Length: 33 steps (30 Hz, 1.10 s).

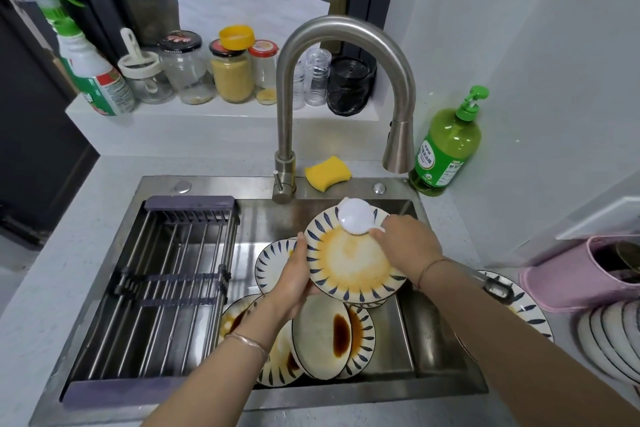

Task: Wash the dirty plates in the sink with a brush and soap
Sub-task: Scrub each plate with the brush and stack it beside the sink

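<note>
The person stands at the steel sink (pixel 408 329), both hands out over the basin. The left hand (pixel 294 282) grips a blue-and-white patterned plate (pixel 349 265) by its left edge, thumb on the rim and fingers curled underneath, and holds it tilted above the pile. The plate's face is smeared with a pale orange-brown film.

The right hand (pixel 410 243) is clamped round a round white brush (pixel 356 218) and presses it against the plate's far rim. The fingers hide most of the handle, so I can't make out its shape.

Below, more dirty plates (pixel 329 333) lie overlapping in the right half of the basin, several with dark brown sauce pooled on them. A drying rack (pixel 166 288) of metal rods spans the left half.

The tap (pixel 346 31) arches up from the back of the sink, and its spout head hangs to the right, beyond the held plate. A yellow sponge (pixel 327 172) sits on the back ledge just beside the tap's base. A green soap bottle (pixel 446 149) with a pump stands on the counter (pixel 41 270) at the back right corner.

On the shelf behind are a row of jars (pixel 232 76) and a green-and-white spray bottle (pixel 90 69). Off to the right, a pink tub (pixel 581 274) stands near a stack of plates (pixel 609 340).
</note>
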{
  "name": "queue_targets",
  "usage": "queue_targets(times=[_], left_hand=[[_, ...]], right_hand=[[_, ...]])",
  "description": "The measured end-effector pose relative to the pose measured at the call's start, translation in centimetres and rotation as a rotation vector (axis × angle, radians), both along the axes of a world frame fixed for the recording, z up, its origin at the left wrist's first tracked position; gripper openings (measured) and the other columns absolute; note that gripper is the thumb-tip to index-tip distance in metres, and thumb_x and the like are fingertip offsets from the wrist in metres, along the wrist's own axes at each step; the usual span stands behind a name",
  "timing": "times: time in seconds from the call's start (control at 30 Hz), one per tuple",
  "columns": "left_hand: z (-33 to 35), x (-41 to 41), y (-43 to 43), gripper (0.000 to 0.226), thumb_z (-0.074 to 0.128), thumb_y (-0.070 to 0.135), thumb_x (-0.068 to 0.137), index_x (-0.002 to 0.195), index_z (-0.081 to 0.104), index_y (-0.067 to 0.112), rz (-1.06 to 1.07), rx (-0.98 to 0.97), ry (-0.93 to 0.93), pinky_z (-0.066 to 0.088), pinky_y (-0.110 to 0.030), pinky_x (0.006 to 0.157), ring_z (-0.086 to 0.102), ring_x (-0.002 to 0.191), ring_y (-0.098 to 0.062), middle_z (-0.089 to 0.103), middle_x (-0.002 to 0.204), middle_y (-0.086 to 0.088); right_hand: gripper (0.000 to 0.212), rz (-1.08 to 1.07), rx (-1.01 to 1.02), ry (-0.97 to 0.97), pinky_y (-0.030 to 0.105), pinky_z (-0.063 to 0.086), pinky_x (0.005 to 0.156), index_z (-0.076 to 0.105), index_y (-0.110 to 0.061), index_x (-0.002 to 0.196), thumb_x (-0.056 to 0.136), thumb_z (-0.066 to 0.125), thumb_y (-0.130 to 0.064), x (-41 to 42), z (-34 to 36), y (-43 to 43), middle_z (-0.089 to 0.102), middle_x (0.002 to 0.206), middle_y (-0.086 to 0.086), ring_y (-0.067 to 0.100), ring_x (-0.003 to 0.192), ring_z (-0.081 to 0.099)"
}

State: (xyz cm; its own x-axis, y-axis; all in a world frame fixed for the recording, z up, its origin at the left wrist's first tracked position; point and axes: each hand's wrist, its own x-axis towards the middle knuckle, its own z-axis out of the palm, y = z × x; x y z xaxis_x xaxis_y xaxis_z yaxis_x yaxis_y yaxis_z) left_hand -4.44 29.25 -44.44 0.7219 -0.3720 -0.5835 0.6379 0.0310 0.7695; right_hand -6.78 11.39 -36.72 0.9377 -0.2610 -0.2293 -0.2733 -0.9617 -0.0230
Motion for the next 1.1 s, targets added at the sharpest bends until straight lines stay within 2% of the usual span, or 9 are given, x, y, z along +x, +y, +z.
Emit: queue_targets(times=[0.07,0.23,0.4,0.5,0.6,0.77,0.87,0.97,1.1], left_hand=[[-0.1,-0.1,-0.3,0.055,0.021,0.056,0.101,0.124,0.06,0.026,0.01,-0.036,0.022,0.057,-0.027,0.061,0.069,0.095,-0.011,0.074,0.103,0.006],[0.1,-0.2,-1.0,0.056,0.02,0.057,0.101,0.118,0.061,0.023,0.051,-0.132,0.113,0.06,-0.03,0.072,0.071,0.095,-0.015,0.075,0.102,-0.003],[0.4,0.5,-1.0,0.055,0.018,0.056,0.101,0.107,0.061,0.021,0.087,-0.138,0.092,0.06,-0.031,0.063,0.073,0.077,-0.013,0.077,0.084,-0.002],[0.3,0.9,-0.5,0.064,0.016,0.063,0.098,0.117,0.06,0.021,0.123,-0.145,0.073,0.056,-0.04,0.081,0.072,0.087,-0.02,0.076,0.096,-0.007],[0.3,1.2,-0.2,0.065,0.017,0.068,0.095,0.114,0.061,0.024,0.165,-0.125,0.057,0.05,-0.042,0.09,0.069,0.089,-0.023,0.076,0.095,-0.006],[-0.4,1.8,0.8,0.068,0.012,0.067,0.095,0.111,0.06,0.02,0.135,-0.086,0.01,0.052,-0.034,0.069,0.068,0.075,-0.021,0.076,0.082,-0.002],[-0.1,1.9,1.0,0.06,0.014,0.06,0.099,0.108,0.059,0.022,0.117,-0.037,-0.041,0.056,-0.029,0.061,0.069,0.07,-0.019,0.074,0.083,-0.004],[0.5,1.8,0.8,0.054,0.016,0.06,0.1,0.111,0.058,0.027,0.073,0.005,-0.082,0.047,-0.026,0.06,0.059,0.076,-0.018,0.069,0.092,-0.004],[0.1,2.4,1.8,0.058,0.017,0.062,0.099,0.123,0.058,0.029,0.092,0.037,-0.079,0.058,-0.04,0.078,0.067,0.1,-0.021,0.071,0.112,-0.002]], right_hand=[[0.041,-0.015,0.048,0.014,0.031,0.039,0.073,0.059,-0.011,0.111,0.102,0.031,-0.038,0.2,-0.3,0.8,0.06,0.108,0.01,0.029,0.103,0.058],[0.046,-0.008,0.327,0.161,0.031,0.037,0.068,0.037,-0.016,0.065,0.098,0.041,-0.047,1.4,-0.7,3.7,0.046,0.072,0.003,0.026,0.079,0.05],[0.042,0.006,0.239,0.051,0.031,0.035,0.07,0.047,-0.011,0.078,0.1,0.037,-0.045,1.9,0.6,3.9,0.057,0.091,0.01,0.031,0.094,0.056],[0.047,0.026,0.325,0.275,0.032,0.042,0.076,0.042,-0.013,0.066,0.096,0.043,-0.049,2.5,1.2,4.4,0.052,0.078,0.007,0.028,0.081,0.052],[0.048,0.038,0.297,0.244,0.033,0.042,0.076,0.038,-0.016,0.064,0.097,0.042,-0.05,2.5,1.5,4.8,0.049,0.073,0.004,0.027,0.079,0.049],[0.045,0.06,0.397,0.388,0.03,0.042,0.063,0.048,-0.013,0.065,0.096,0.048,-0.045,1.1,3.0,4.5,0.048,0.059,0.004,0.021,0.054,0.046],[0.046,0.093,0.335,0.319,0.03,0.045,0.066,0.048,-0.014,0.065,0.095,0.046,-0.049,0.8,3.1,4.0,0.054,0.066,0.005,0.024,0.062,0.053],[0.045,0.099,0.39,0.252,0.027,0.039,0.057,0.053,-0.01,0.074,0.097,0.043,-0.048,0.1,2.6,4.6,0.053,0.072,0.006,0.023,0.067,0.05],[0.043,0.079,0.435,0.5,0.022,0.033,0.044,0.06,-0.01,0.077,0.096,0.047,-0.046,-0.9,4.2,2.7,0.047,0.055,0.002,0.015,0.041,0.037]])
